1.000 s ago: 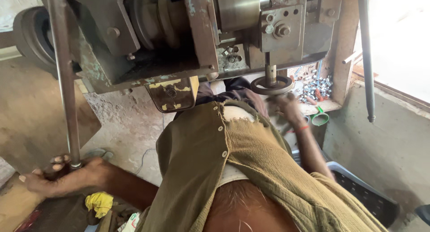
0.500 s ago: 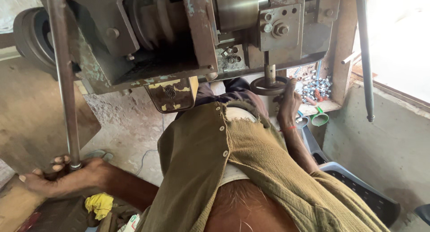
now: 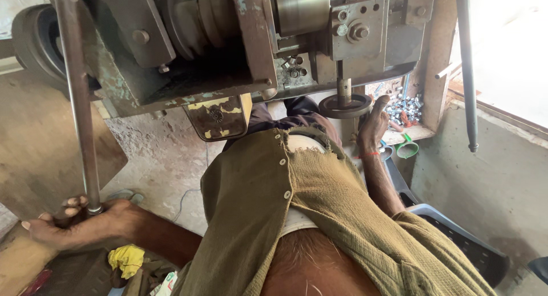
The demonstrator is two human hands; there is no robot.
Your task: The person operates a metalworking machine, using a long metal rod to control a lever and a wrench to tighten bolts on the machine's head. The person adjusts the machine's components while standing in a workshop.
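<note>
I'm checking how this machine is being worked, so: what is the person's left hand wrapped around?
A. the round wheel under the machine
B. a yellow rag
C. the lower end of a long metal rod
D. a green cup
C: the left hand grips the bottom of the long metal rod, while the yellow rag lies apart below it.

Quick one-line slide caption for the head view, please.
Left hand grips the long grey steel lever rod; right hand touches the round dark metal handwheel beneath the worn grey-green machine.
</note>
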